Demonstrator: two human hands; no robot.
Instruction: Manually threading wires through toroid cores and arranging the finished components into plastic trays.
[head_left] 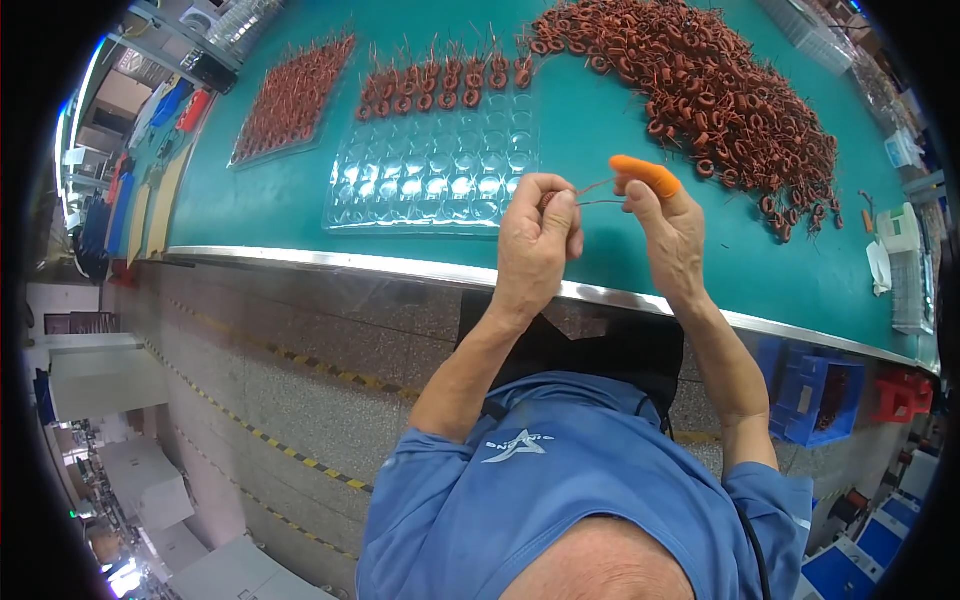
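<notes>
Between the thumb and fingers of my left hand (535, 245) is a small copper-wound ring coil (547, 202), mostly hidden by the fingers. Two thin wire leads (598, 203) run from it to the right. My right hand (672, 240), with an orange finger cover (645, 174) on one finger, closes its thumb and finger at the far ends of these leads. Both hands are above the table's front part. Left of them lies a clear plastic tray (425, 180) with round pockets; coils (447, 85) stand in its far rows, leads upward, and the near rows hold none.
A big heap of loose coils (720, 105) covers the green table's (590, 110) far right. Another tray of coils (295, 95) stands at the left. The metal table edge (370, 262) runs before me. Blue (815, 398) and red bins (903, 396) sit below at the right.
</notes>
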